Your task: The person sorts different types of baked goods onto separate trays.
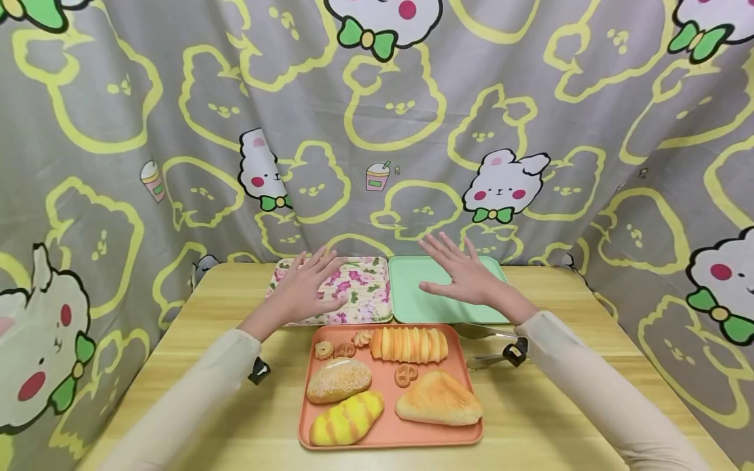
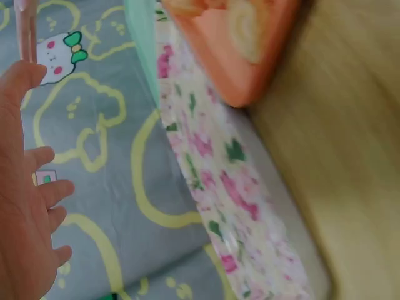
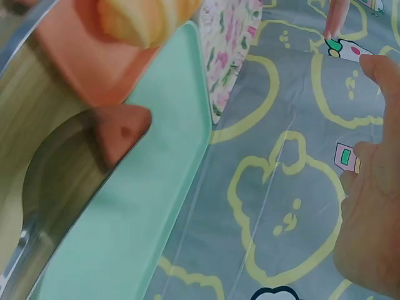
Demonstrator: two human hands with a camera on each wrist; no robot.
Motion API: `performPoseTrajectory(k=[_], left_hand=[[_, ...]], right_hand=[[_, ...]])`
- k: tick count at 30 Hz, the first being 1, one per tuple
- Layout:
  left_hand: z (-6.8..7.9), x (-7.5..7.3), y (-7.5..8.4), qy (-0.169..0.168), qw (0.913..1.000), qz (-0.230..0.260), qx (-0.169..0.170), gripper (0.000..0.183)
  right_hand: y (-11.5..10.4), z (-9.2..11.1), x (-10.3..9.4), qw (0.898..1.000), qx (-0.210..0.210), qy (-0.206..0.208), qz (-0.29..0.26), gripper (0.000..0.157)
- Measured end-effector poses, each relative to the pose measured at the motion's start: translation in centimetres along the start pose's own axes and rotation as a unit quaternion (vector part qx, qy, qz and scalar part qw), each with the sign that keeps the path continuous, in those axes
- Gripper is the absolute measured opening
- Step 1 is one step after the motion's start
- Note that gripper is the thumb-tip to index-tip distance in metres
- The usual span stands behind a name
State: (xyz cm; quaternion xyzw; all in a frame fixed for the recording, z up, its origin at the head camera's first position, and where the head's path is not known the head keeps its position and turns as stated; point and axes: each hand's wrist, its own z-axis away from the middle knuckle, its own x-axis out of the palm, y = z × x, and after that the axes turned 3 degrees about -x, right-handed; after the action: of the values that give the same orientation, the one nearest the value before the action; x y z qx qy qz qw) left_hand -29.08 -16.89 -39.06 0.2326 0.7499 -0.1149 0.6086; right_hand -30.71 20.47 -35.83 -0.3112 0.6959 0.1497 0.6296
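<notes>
My left hand [image 1: 306, 288] hovers over the floral tray [image 1: 370, 278] with fingers spread and holds nothing. Above the mint green tray [image 1: 412, 304] is my right hand [image 1: 462, 271], likewise spread and empty. In front of both lies an orange tray [image 1: 391, 435] of bread. It carries a sliced-looking loaf [image 1: 409, 345], a seeded bun [image 1: 340, 381], a yellow striped bread [image 1: 347, 418] and a triangular bread [image 1: 438, 399]. A pretzel [image 1: 406, 375] sits between them, with small cookies [image 1: 324, 350] at the back left corner.
Shiny metal utensils [image 1: 480, 331] lie right of the orange tray, partly behind the right wrist; one has a broad reflective end [image 3: 56, 162]. A wooden table [image 1: 565, 392] bears everything. Behind it hangs a grey patterned curtain [image 1: 330, 85].
</notes>
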Motion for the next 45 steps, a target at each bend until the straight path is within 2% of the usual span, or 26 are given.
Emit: performPoseTrajectory(k=[3, 6, 9, 11, 14, 17, 21, 23, 25, 28, 32, 37, 42, 45], left_hand=[[1.2, 0.0, -0.5, 0.004, 0.9995, 0.029, -0.011, 0.082], [2.7, 0.2, -1.1, 0.007, 0.9960, 0.083, -0.032, 0.077], [4.1, 0.6, -1.8, 0.001, 0.9862, 0.153, -0.064, 0.070], [4.9, 1.1, -2.3, -0.014, 0.9742, 0.207, -0.089, 0.065], [5.9, 1.9, -2.9, -0.043, 0.9482, 0.292, -0.117, 0.056], [6.4, 2.7, -3.3, -0.082, 0.9114, 0.379, -0.137, 0.048], [6.6, 3.7, -3.6, -0.137, 0.8586, 0.461, -0.177, 0.039], [6.5, 4.1, -3.7, -0.157, 0.8414, 0.480, -0.193, 0.036], [6.4, 4.5, -3.7, -0.170, 0.8322, 0.487, -0.203, 0.035], [6.1, 4.9, -3.8, -0.181, 0.8291, 0.488, -0.204, 0.036], [5.8, 5.1, -3.6, -0.189, 0.8301, 0.484, -0.204, 0.037], [5.4, 4.6, -3.5, -0.190, 0.8413, 0.461, -0.208, 0.032], [4.9, 4.0, -3.7, -0.203, 0.8500, 0.440, -0.206, 0.030], [4.5, 3.9, -3.4, -0.206, 0.8591, 0.419, -0.210, 0.029]], right_hand=[[0.4, 0.6, -0.2, 1.000, -0.013, 0.006, -0.009, 0.092], [0.9, 1.5, -0.2, 0.999, -0.025, 0.006, -0.022, 0.094], [1.7, 2.4, -0.2, 0.999, -0.032, 0.005, -0.023, 0.096], [2.3, 3.0, -0.2, 0.999, -0.033, 0.002, -0.019, 0.096], [3.3, 4.0, -0.3, 0.999, -0.031, -0.003, -0.009, 0.096], [4.1, 5.2, -0.6, 1.000, -0.026, -0.007, -0.010, 0.095], [5.0, 7.1, -1.1, 0.999, -0.020, -0.014, -0.033, 0.094], [5.5, 8.0, -1.4, 0.999, -0.016, -0.022, -0.046, 0.094], [6.0, 8.9, -1.7, 0.997, -0.008, -0.034, -0.061, 0.094], [7.1, 10.3, -1.8, 0.996, 0.001, -0.054, -0.073, 0.094], [8.4, 11.8, -1.7, 0.991, 0.010, -0.080, -0.104, 0.088], [9.4, 12.8, -1.3, 0.984, 0.017, -0.100, -0.143, 0.077], [9.9, 13.2, -0.3, 0.980, 0.020, -0.125, -0.152, 0.073], [9.9, 13.4, 0.4, 0.979, 0.021, -0.134, -0.155, 0.071]])
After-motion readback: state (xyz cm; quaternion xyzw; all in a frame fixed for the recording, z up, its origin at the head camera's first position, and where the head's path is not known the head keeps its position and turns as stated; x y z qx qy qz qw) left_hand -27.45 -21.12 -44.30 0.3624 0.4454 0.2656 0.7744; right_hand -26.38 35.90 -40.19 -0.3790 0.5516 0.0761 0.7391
